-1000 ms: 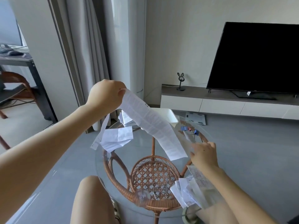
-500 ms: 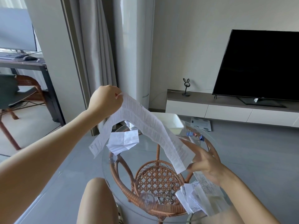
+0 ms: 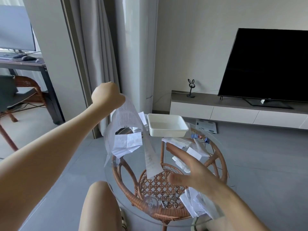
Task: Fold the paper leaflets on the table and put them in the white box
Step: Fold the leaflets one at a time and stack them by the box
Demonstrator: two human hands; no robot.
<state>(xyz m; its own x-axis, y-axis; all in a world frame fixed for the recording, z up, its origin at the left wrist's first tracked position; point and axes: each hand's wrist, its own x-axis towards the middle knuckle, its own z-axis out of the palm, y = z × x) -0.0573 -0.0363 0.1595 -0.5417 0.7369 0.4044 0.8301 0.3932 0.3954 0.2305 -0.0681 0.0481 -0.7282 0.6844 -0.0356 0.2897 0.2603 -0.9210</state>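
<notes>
Left hand point(image 3: 106, 95), high over the far left edge of the table point(image 3: 221, 164), pinches the long leaflet point(image 3: 128, 117) at its crest, fingers curled tight on the paper. From that grip the strip drapes in two tails. A short one hangs down on the left. A long one has its axis running down and toward me, and it ends free above the table's middle. Right hand point(image 3: 195, 172) is open, fingers spread and holding nothing. The long tail's free end hangs just to the left of its thumb, near but, as far as I can tell, not touching. I judge the right hand the nearer one to that end, so the coming catch falls to it: a short reach leftward, then a lift of the end toward the crest for a fold. White box point(image 3: 166, 133) stands at the table's far edge, beyond both hands, with no leaflet visible in it. Loose leaflets point(image 3: 195, 205) lie at the near right edge.
</notes>
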